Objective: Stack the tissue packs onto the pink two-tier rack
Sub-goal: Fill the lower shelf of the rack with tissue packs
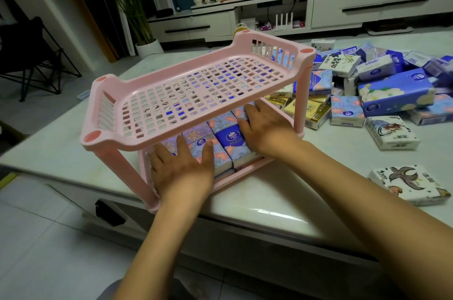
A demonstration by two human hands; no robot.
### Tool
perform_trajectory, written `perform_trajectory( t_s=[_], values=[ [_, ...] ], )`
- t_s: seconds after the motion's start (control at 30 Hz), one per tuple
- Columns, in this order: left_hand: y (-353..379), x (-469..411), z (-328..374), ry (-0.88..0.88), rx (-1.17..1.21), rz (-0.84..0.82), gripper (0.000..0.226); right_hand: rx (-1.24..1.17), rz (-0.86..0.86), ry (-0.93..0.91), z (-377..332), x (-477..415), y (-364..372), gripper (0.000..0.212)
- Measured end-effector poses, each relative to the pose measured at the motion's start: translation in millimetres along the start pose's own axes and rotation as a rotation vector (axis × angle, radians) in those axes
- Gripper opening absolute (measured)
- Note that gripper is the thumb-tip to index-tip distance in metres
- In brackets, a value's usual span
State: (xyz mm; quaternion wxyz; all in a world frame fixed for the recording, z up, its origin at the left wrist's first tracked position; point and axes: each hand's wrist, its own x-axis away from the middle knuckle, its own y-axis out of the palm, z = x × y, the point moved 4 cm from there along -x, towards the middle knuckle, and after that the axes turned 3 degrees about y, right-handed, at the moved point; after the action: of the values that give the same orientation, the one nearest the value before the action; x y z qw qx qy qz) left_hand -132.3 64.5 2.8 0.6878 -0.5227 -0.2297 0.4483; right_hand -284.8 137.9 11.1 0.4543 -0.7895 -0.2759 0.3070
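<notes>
The pink two-tier rack (157,118) stands near the front left corner of the pale table (269,192). Its top tier holds nothing. On the lower tier lies a row of blue and purple floral tissue packs (229,139). My left hand (182,167) lies flat with straight fingers on the packs at the left end of that row. My right hand (266,128) rests with straight fingers against the packs at the right end, reaching under the top tier. A heap of loose tissue packs (382,86) covers the table to the right of the rack.
A white pack with a starfish drawing (409,183) lies near the front right edge, another white pack (392,133) behind it. Yellow packs (308,108) sit just right of the rack. A TV cabinet (318,10) lines the far wall, with a folding chair (31,54) at the left.
</notes>
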Motion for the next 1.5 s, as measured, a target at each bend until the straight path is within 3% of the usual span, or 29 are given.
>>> perform_trajectory(
  t_s=[0.37,0.43,0.57,0.63,0.7,0.83,1.07,1.23,1.4,1.5],
  values=[
    [3.7,-1.3,-2.3,0.007,-0.077,-0.045,0.07,0.023,0.004,0.005,0.1,-1.2,3.3,0.041],
    [1.0,1.2,-0.7,0.024,-0.09,0.023,0.069,0.028,0.005,-0.005,0.3,-1.2,3.3,0.041],
    [-8.8,6.8,15.2,0.263,-0.111,0.24,0.07,-0.054,0.123,-0.205,-8.4,7.7,-11.6,0.039],
    [-10.7,11.6,25.7,0.316,-0.079,0.143,0.081,-0.075,0.058,-0.272,-7.7,20.5,-22.1,0.052],
    [-4.9,15.3,34.9,0.396,-0.05,0.031,0.083,-0.114,0.026,-0.329,-0.5,39.9,-34.6,0.049],
    [6.4,19.1,51.0,0.526,-0.125,-0.074,0.078,-0.14,0.237,-0.432,24.5,78.1,-52.2,0.038],
    [13.2,22.1,55.2,0.509,-0.224,-0.163,0.059,-0.272,0.483,-0.279,58.0,84.4,-84.3,0.028],
    [10.4,23.4,60.9,0.498,-0.21,-0.142,0.066,-0.297,0.498,-0.136,76.4,80.1,-110.1,0.031],
    [-1.9,52.9,94.9,0.866,0.254,0.041,0.046,-0.39,0.373,0.253,144.9,65.9,-135.0,0.04],
    [6.9,76.9,120.3,1.012,0.346,-0.053,0.037,-0.425,0.354,0.427,183.9,68.8,-141.5,0.039]
  ],
)
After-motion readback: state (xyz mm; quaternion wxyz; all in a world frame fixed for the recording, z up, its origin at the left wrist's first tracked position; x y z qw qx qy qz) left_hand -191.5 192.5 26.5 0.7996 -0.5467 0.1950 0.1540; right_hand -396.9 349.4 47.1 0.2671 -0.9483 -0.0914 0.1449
